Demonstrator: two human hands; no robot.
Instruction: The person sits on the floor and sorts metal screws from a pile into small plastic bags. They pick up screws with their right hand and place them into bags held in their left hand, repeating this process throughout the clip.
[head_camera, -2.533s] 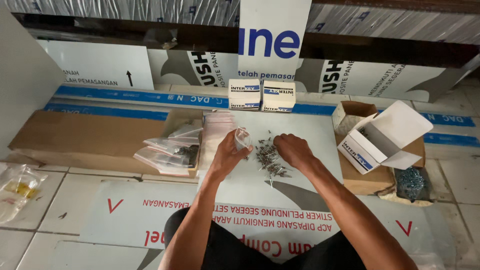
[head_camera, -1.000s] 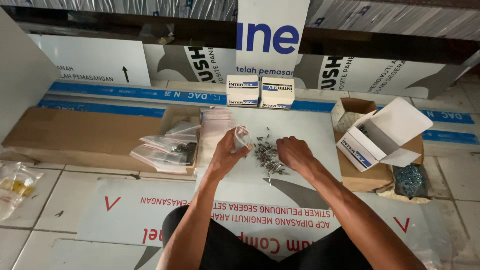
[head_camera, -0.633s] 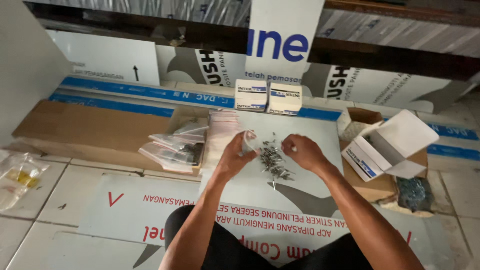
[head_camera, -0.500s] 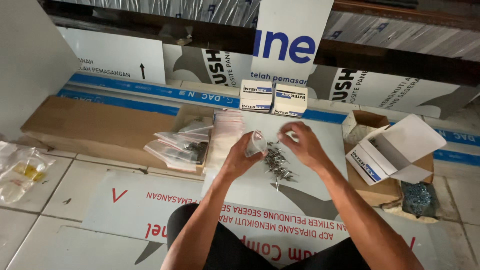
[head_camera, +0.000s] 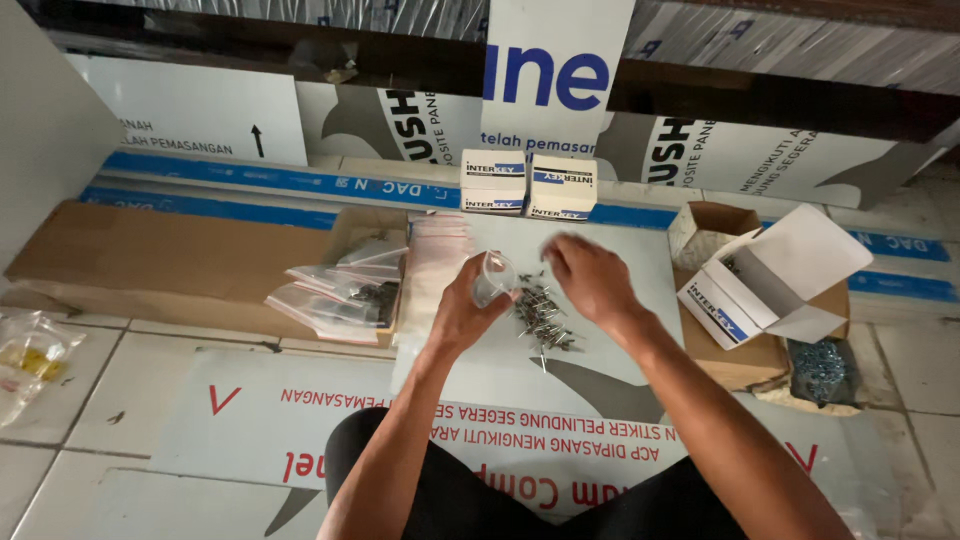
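Your left hand (head_camera: 462, 315) grips small clear bag (head_camera: 492, 277), mouth up. Your right hand (head_camera: 590, 280) hovers over screw pile (head_camera: 540, 315), blurred, grip unclear. Filled bags (head_camera: 340, 295) lie left.

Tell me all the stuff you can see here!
small clear bag: one, see-through, held in the left hand
screws: a loose pile, grey metal, on the white panel
closed small boxes: two, white and blue, behind the pile
open box: one, white, on the right
filled bags: a few, clear, on flat brown cardboard
bag of screws: one, bluish, far right
left hand: fingers grip the small clear bag
right hand: above the screws; its grip can't be seen
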